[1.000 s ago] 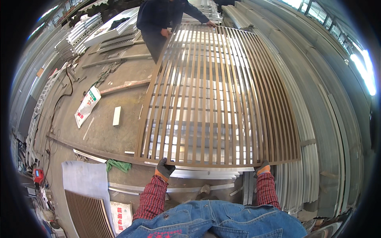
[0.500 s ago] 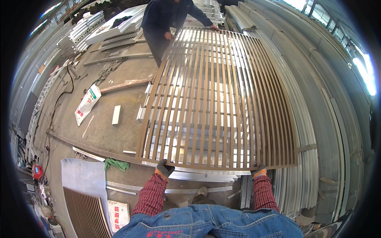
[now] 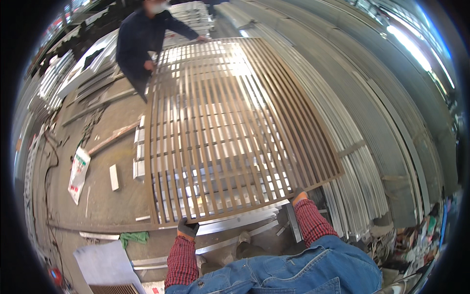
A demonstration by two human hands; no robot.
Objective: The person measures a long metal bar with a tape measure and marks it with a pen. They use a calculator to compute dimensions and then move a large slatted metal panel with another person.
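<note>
A large brown slatted metal panel (image 3: 313, 132) stretches out in front of me, held above silvery metal profiles that show through its gaps. My left hand (image 3: 188, 227), in a dark glove, is closed on the near edge by the left corner. Further right along that edge, my right hand (image 3: 299, 195) grips it too, its fingers partly hidden by the frame. At the far end a co-worker in dark clothes (image 3: 137, 46) stands by the far left corner. One of that person's hands (image 3: 202, 38) is on the far edge, the other at the left side.
Long stacked metal profiles (image 3: 342, 112) run along the right. On the floor at left lie a white printed bag (image 3: 78, 174), a white block (image 3: 114, 177) and a green cloth (image 3: 133, 238). A grey sheet (image 3: 105, 264) with a smaller slatted panel (image 3: 115, 289) lies lower left.
My view has swung to the right, so the panel and co-worker sit further left in the picture. The panel's near edge now slants up toward the right. Both my hands keep their hold.
</note>
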